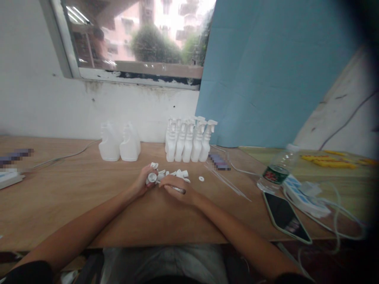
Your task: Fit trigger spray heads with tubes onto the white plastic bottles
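Observation:
My left hand [144,181] is closed around a white spray trigger head [152,177], its round cap opening turned toward me. In my right hand [179,188] is a slim tool with a brown handle [178,189]; its thin tip reaches the cap opening. Whether it is a screwdriver or a pick, I cannot tell. Behind my hands lie several loose white trigger heads [181,173], partly hidden by my right fingers. A small white ring [201,178] rests on the table to their right.
Several white spray bottles [186,148] stand in a group by the wall, with white jugs [130,146] left of them. Thin clear tubes [231,184] lie on the table [74,197]. At right are a water bottle [274,173], a phone [286,217] and a power strip [306,199].

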`<state>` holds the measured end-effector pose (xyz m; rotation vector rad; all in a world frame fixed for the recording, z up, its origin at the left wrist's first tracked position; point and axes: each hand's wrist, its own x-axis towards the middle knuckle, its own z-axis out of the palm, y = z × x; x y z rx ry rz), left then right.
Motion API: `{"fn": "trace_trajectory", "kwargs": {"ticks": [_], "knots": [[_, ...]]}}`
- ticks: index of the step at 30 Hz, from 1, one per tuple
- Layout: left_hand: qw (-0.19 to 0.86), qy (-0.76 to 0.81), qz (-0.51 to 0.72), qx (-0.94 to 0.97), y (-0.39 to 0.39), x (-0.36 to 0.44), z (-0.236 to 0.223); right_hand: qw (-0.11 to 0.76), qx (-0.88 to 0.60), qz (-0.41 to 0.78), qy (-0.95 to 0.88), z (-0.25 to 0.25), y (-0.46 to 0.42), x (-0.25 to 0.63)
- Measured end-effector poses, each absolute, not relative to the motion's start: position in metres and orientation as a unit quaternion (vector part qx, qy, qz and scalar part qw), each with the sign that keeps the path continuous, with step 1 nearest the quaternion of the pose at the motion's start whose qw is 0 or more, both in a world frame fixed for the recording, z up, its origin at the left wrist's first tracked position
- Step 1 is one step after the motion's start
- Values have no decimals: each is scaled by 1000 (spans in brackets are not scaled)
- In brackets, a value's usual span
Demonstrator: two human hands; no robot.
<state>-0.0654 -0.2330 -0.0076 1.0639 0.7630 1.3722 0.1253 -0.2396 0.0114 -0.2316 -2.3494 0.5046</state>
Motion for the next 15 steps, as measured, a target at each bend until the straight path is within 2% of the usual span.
{"fn": "trace_trajectory", "kwargs": {"ticks": [4,7,12,15], "knots": [[624,314,568,435,-232,-66,-7,325,-65,49,-942,12,-240,121],[603,321,576,449,-231,-66,-9,303,-66,-10,-951,13,-238,121],[547,338,607,467,-227,-66,-13,288,-72,-7,-955,9,-233,122],[505,358,617,485,-220,-71,-15,321,-85,39,-942,8,-230,125]]}}
